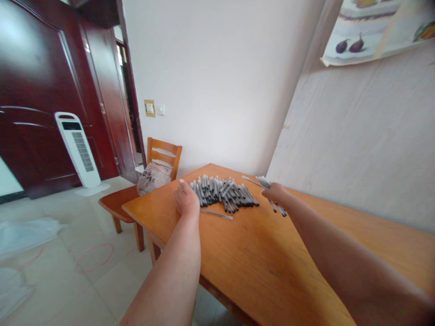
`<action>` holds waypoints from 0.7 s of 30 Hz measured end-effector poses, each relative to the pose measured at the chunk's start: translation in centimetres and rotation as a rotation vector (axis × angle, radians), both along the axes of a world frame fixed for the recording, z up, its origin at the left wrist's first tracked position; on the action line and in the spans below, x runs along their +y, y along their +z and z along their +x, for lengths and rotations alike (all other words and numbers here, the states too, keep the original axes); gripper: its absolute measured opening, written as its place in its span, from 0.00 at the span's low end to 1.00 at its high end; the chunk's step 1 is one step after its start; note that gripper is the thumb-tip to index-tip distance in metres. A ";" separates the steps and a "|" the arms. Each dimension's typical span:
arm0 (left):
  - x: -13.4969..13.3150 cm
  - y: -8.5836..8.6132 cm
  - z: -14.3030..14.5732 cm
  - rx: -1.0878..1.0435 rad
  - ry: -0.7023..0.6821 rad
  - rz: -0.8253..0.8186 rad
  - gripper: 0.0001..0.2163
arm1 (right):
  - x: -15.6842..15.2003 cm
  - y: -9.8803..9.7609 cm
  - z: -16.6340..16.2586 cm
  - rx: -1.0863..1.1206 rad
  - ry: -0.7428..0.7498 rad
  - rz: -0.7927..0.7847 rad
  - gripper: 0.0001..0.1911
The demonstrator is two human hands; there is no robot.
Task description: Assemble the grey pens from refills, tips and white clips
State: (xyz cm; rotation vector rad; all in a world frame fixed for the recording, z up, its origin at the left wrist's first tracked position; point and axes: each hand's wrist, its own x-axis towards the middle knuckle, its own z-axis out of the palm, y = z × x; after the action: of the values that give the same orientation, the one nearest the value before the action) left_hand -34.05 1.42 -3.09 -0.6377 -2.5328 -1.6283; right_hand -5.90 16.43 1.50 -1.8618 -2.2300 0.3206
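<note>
A heap of clear-barrelled pens [234, 194] with dark ends lies on the wooden table [258, 253]. At the heap's left end is my left hand [187, 198], thumb uppermost; its other fingers are mostly hidden. One pen [217, 214] reaches out from behind that wrist, in front of the heap, and I cannot see whether the hand grips it. To the right of the heap, my right hand [277, 193] is closed around several pens [262, 182]. Their pale ends stick out past the fingers, one apart from the others, and dark ends show below the hand.
A wooden chair [165, 151] with a plastic bag [154, 176] on it stands beyond the table's left edge. Walls border the table at the back and right. A white tower fan [79, 149] stands by the red door; plastic sheeting [27, 233] lies on the floor.
</note>
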 end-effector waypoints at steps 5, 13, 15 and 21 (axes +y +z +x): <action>-0.4 0.6 0.4 -0.038 -0.042 0.011 0.39 | -3.4 1.6 -6.5 -0.034 0.178 0.081 0.15; -0.8 0.8 0.9 0.033 -0.083 -0.023 0.38 | -9.5 1.2 -15.0 -0.096 0.339 0.020 0.18; -0.8 0.8 1.1 0.077 -0.087 -0.034 0.35 | -10.0 0.8 -16.0 -0.097 0.325 0.018 0.20; -1.0 0.8 1.7 0.136 -0.095 -0.114 0.27 | -10.3 -0.5 -17.0 -0.057 0.362 0.155 0.26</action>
State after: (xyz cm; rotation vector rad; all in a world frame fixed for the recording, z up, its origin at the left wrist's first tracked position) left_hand -32.32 0.45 -2.26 -0.8610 -2.5462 -1.4205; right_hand -22.92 6.10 1.05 -1.4031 -2.5464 0.1474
